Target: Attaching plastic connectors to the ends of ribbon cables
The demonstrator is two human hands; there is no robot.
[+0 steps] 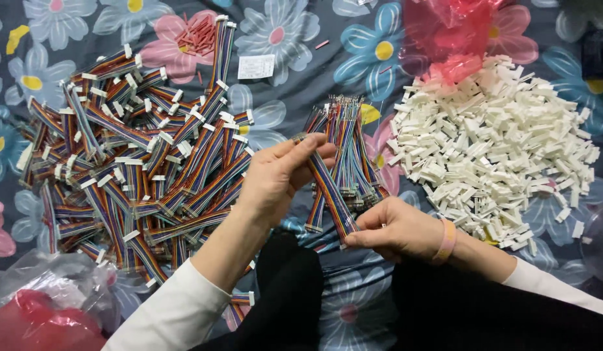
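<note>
One short multicoloured ribbon cable (327,188) is held between both hands. My left hand (279,175) pinches its upper end, and my right hand (392,227) pinches its lower end near my lap. Just behind the hands lies a bundle of unfinished ribbon cables (347,143) with bare metal ends. To the left spreads a large heap of ribbon cables with white connectors (139,156). A big pile of white plastic connector housings (496,143) lies to the right of my right hand.
All rests on a dark flowered cloth (301,65). A pink plastic bag (451,32) sits at the back right, a clear bag with red contents (48,305) at the front left. Small red pieces (197,36) and a white paper slip (256,66) lie at the back.
</note>
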